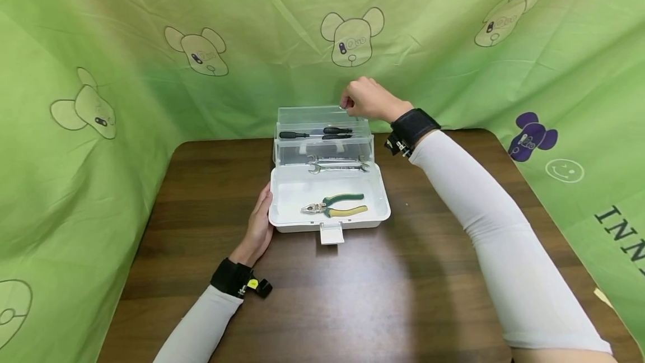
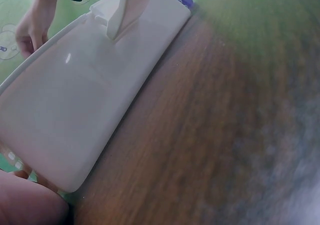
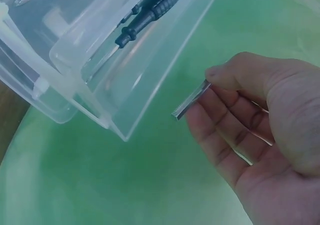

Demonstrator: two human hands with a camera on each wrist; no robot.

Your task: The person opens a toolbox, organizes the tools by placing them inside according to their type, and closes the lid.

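Note:
A white toolbox (image 1: 297, 227) with clear fold-out trays stands open on the table. My left hand (image 1: 259, 223) lies against its left end, fingers along the wall; in the left wrist view part of that hand (image 2: 30, 200) shows beside the box's corner. My right hand (image 1: 372, 98) is raised over the back right of the top tray (image 1: 322, 112). Between thumb and fingers it pinches a small silver metal strip (image 3: 191, 101), held just outside the tray's edge in the right wrist view. Black-handled screwdrivers (image 1: 294, 135) lie in the upper tray.
Combination pliers (image 1: 347, 198) with green and yellow handles lie in the box's bottom. Two silver wrenches (image 1: 340, 168) sit in the lower clear tray. The front latch (image 1: 331, 234) hangs down. A green printed curtain (image 1: 272, 32) surrounds the brown wooden table (image 1: 211, 184).

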